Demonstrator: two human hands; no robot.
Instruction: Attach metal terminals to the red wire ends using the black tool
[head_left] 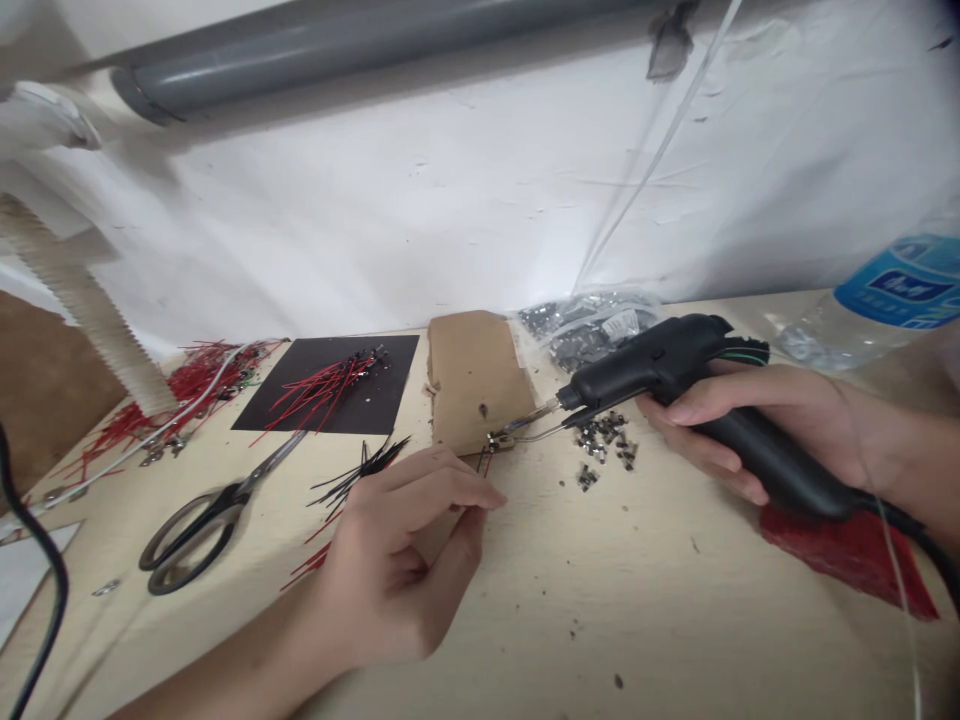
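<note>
My right hand (757,425) grips the soldering gun (697,400), tip at the connector (495,440). My left hand (409,550) pinches thin wires (484,462) against the table (600,600).

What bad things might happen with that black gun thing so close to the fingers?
The soldering gun in the right hand has its tip beside the left hand pinching thin wires; a slip might burn fingertips. The tip also sits against the cardboard block, which might scorch. The loose metal parts could get knocked away.
</note>
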